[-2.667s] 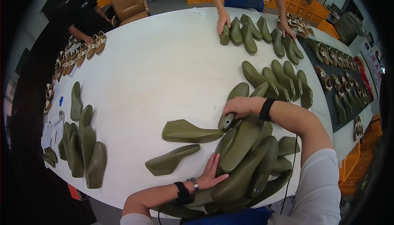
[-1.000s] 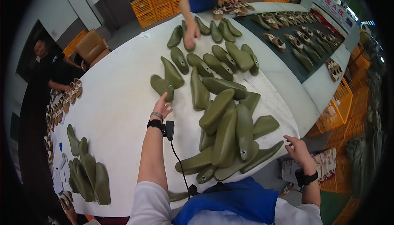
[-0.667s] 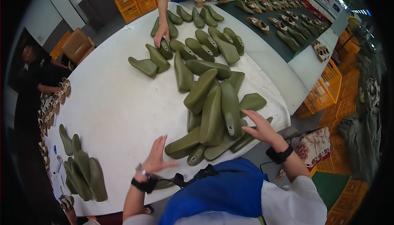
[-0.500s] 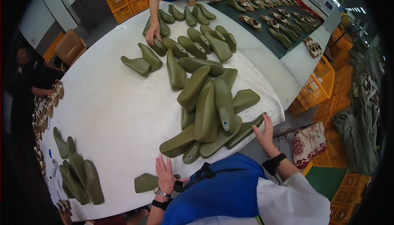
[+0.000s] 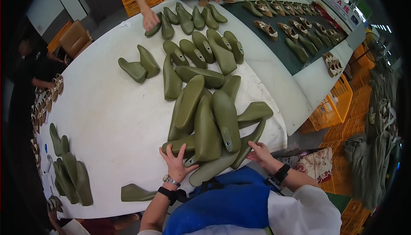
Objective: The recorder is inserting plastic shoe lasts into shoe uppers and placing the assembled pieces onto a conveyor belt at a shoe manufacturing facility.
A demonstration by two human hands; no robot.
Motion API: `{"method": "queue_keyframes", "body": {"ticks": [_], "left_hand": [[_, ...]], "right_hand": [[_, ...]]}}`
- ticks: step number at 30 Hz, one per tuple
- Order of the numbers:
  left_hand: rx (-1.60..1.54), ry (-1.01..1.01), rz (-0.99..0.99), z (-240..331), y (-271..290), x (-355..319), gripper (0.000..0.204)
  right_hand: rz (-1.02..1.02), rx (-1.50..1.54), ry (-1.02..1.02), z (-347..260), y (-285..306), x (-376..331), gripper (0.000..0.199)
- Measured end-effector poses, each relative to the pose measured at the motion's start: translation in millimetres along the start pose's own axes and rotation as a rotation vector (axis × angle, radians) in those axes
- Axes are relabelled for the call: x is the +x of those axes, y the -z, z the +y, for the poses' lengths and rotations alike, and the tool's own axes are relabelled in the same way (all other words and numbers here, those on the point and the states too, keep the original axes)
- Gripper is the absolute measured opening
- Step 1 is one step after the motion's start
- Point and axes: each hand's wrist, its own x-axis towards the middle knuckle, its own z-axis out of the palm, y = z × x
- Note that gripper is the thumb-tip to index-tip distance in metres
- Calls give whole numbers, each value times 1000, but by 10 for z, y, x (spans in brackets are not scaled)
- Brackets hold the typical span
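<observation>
Left hand [image 5: 177, 165]: fingers spread wide against near-left side of heap of green lasts [image 5: 208, 134], closed round nothing; right hand [image 5: 262, 157]: fingers half curled at edge of outer last [image 5: 242, 152], can't tell if gripping. Heap sits between hands, near table edge; best to press low and evenly both sides so top ones don't slide. White table [image 5: 115, 119], co-worker's hand [image 5: 150, 21] at far lasts [image 5: 185, 21], orange crates [image 5: 342, 90] right

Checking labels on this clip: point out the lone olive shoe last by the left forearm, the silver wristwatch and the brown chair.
Lone olive shoe last [image 5: 135, 193]: head view, middle of its side.
Silver wristwatch [image 5: 172, 181]: head view, metal bracelet.
Brown chair [image 5: 74, 37]: head view, backrest.
</observation>
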Motion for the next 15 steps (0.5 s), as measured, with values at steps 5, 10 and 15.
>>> {"method": "queue_keyframes", "body": {"ticks": [5,10,15], "left_hand": [[-56,13,35,434,-474,703,92],[-57,216,-89,715,-986,1667,91],[-119,183,-182,808,-895,1921,91]], "right_hand": [[62,-168,128,-607,500,532,59],[-45,40,214,-1311,583,1092,46],[-218,103,142,-1764,830,1340,57]]}}
